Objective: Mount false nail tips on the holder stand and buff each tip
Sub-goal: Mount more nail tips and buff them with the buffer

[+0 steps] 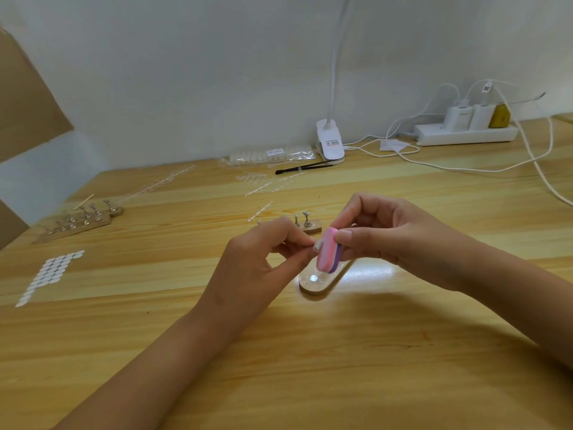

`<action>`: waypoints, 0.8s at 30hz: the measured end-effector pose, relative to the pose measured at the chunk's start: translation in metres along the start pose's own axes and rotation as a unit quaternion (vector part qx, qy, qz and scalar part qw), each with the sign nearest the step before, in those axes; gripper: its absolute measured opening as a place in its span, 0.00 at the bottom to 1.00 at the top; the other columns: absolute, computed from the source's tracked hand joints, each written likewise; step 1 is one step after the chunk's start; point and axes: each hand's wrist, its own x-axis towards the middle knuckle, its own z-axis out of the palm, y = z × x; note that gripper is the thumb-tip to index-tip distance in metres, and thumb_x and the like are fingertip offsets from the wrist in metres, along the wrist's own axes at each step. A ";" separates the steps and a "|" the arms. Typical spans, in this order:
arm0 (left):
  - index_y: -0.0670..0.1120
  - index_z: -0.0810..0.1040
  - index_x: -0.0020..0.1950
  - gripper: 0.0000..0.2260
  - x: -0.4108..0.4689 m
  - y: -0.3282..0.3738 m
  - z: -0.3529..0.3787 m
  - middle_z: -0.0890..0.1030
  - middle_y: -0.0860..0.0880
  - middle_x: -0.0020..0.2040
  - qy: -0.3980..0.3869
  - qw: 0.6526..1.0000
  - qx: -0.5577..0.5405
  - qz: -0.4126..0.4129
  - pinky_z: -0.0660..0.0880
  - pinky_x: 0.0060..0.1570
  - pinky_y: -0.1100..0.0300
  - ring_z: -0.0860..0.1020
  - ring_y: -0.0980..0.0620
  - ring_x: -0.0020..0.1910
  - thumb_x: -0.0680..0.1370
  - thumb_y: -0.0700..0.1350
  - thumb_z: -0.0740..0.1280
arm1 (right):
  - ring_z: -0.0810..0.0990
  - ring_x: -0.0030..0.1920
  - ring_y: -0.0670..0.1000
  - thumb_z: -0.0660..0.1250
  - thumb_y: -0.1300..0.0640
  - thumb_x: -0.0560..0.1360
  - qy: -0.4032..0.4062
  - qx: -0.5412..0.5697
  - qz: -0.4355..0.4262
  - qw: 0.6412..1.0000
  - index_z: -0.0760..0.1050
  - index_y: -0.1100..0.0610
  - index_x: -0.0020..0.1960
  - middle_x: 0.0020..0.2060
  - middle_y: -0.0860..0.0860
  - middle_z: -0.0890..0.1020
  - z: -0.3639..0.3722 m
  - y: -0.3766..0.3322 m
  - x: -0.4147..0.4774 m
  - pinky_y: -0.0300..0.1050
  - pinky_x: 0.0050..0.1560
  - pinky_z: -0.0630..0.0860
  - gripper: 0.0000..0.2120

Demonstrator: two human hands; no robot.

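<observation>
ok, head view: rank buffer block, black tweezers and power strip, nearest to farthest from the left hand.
1. Buffer block: in the right hand, against the nail tip that the left hand pinches.
2. Black tweezers: further back, centre, beside the lamp clip.
3. Power strip: far back right.

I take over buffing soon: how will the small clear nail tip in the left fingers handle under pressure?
The small clear plastic nail tip looks thin and tiny against the left hand, so it is probably very light and slightly springy. Held only by a pinch, it might slip or flick away under the pink-and-purple buffer block.
</observation>
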 end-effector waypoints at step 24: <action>0.44 0.81 0.45 0.03 0.001 0.000 0.002 0.81 0.55 0.38 0.012 0.998 0.053 0.009 0.78 0.41 0.60 0.80 0.55 0.39 0.75 0.43 0.72 | 0.85 0.48 0.55 0.74 0.52 0.70 0.041 -0.024 -0.002 0.999 0.77 0.59 0.49 0.47 0.56 0.86 0.008 0.002 0.001 0.44 0.50 0.81 0.14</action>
